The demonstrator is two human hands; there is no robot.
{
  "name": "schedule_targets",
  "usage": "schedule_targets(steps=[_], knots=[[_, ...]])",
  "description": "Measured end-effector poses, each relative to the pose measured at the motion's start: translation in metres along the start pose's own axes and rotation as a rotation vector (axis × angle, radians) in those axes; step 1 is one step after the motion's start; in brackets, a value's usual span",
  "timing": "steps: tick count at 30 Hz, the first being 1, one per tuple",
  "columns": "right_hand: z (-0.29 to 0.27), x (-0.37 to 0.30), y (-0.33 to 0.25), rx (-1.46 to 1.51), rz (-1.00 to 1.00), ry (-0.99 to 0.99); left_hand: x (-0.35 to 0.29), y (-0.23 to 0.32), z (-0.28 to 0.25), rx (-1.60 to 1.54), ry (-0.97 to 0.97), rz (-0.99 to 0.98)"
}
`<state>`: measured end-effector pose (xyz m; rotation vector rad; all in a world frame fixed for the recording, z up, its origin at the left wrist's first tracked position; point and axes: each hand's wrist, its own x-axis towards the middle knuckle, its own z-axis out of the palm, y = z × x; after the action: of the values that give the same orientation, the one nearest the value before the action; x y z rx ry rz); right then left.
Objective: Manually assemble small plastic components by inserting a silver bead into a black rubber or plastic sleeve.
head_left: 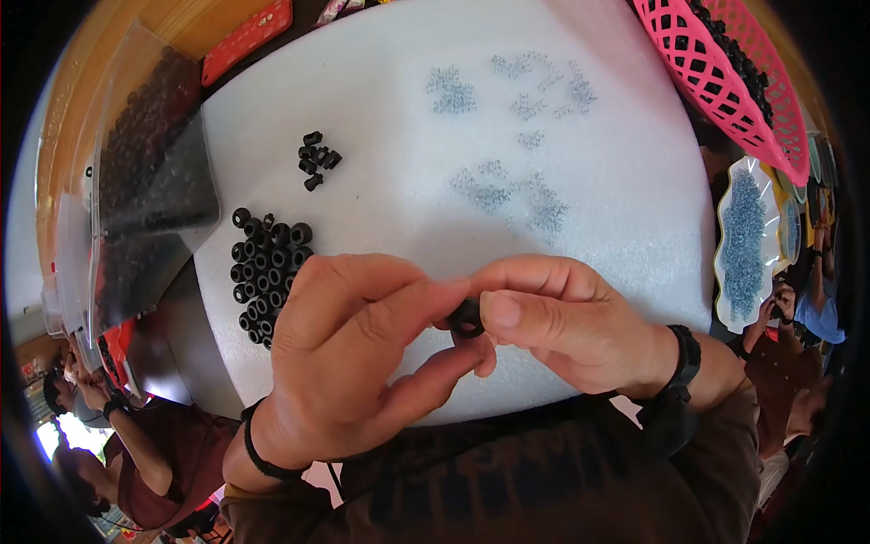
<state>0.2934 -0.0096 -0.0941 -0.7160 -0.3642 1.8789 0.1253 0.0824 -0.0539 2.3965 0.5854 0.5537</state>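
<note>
Between the fingertips of both hands is a small black ring-shaped cap, its round opening turned toward me. My left hand pinches it from the left with thumb and fingers. From the right, my right hand grips it between thumb and forefinger. Beside my left hand lies a cluster of black hollow caps on a white foam sheet. A smaller group of black plugs sits farther off. Small clear beads are spread in loose patches on the sheet's far right.
At left stands a clear plastic bin of dark parts. A pink lattice basket holding black pieces is at the far right, above a white scalloped dish of bluish beads. A red case lies far left. Other people sit on both sides.
</note>
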Motion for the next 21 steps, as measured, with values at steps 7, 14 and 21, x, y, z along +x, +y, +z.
schedule_targets(steps=[7,14,21], knots=[[0.000,0.000,-0.002,-0.027,0.010,0.028,-0.003,-0.009,0.002,-0.068,0.038,0.028],[0.001,0.000,-0.002,-0.078,0.019,0.018,0.001,-0.012,0.000,-0.091,0.032,0.084],[-0.002,0.002,-0.003,0.024,0.081,0.037,0.000,-0.011,0.001,-0.113,0.012,0.028]])
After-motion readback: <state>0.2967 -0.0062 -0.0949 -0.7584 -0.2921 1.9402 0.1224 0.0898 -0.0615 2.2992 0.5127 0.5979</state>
